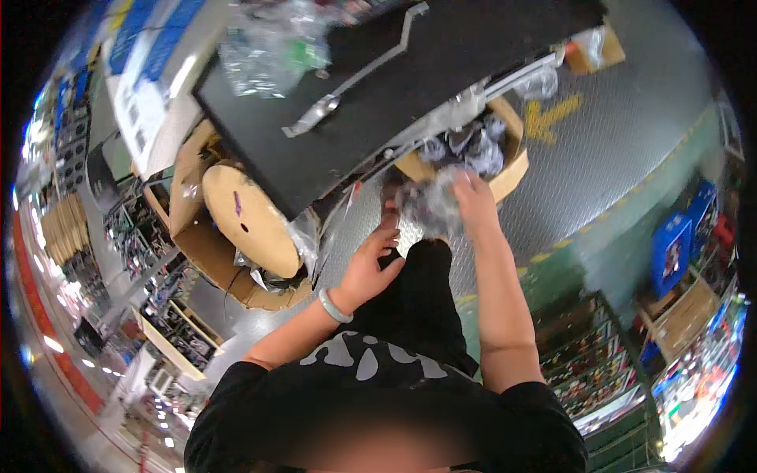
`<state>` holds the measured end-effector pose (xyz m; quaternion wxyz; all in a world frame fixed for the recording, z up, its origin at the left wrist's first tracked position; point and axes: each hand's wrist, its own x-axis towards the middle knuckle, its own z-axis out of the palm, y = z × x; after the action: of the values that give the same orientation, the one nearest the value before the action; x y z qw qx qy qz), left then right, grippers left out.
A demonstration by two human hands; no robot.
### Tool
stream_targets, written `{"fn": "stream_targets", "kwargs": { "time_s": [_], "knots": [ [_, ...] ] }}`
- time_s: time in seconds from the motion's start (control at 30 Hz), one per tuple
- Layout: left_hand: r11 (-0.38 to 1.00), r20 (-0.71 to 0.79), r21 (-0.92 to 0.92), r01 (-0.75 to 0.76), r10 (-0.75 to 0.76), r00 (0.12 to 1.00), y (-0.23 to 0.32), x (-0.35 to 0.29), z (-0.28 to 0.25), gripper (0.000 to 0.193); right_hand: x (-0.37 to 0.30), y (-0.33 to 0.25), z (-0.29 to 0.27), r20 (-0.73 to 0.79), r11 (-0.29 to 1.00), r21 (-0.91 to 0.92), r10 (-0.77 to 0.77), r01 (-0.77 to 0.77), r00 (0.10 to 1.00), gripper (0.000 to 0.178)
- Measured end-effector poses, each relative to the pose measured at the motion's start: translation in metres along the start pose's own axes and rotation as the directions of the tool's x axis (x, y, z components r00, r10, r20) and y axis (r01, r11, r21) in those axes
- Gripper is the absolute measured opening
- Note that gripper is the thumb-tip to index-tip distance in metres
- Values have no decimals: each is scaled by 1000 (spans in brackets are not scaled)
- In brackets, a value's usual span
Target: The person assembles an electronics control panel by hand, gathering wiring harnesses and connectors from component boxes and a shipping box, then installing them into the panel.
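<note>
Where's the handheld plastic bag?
Head view, just right of centre: the plastic bag is in the right hand, beside the open cardboard box under the black tabletop's edge.

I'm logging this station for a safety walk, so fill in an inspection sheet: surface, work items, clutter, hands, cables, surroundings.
Surface: black table, with a bent metal bar lying on it.
Work items: blurred clear plastic bag, contents unclear; open cardboard box holding plastic-wrapped dark items.
Clutter: loose clear plastic on the table's upper-left part; round tan disc tilted in a second cardboard box.
Hands: right hand grips the bag; left hand open nearby, contact unclear.
Cables: nothing seen for certain.
Surroundings: yellow floor arrow; stocked shelves at lower right.
</note>
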<state>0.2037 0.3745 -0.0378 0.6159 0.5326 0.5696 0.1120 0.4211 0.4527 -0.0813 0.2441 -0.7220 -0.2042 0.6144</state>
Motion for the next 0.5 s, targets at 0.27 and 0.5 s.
{"fn": "stream_targets", "kwargs": {
  "time_s": [0.27, 0.5],
  "knots": [
    [382, -48, -920, -83, 102, 994, 83, -52, -46, 77, -158, -117, -10, 302, 624, 778, -267, -75, 915, 31],
    [391, -248, -859, -331, 248, 936, 141, -53, -131, 38, -191, -203, 51, 299, 689, 719, -193, -88, 935, 32]
  ]
}}
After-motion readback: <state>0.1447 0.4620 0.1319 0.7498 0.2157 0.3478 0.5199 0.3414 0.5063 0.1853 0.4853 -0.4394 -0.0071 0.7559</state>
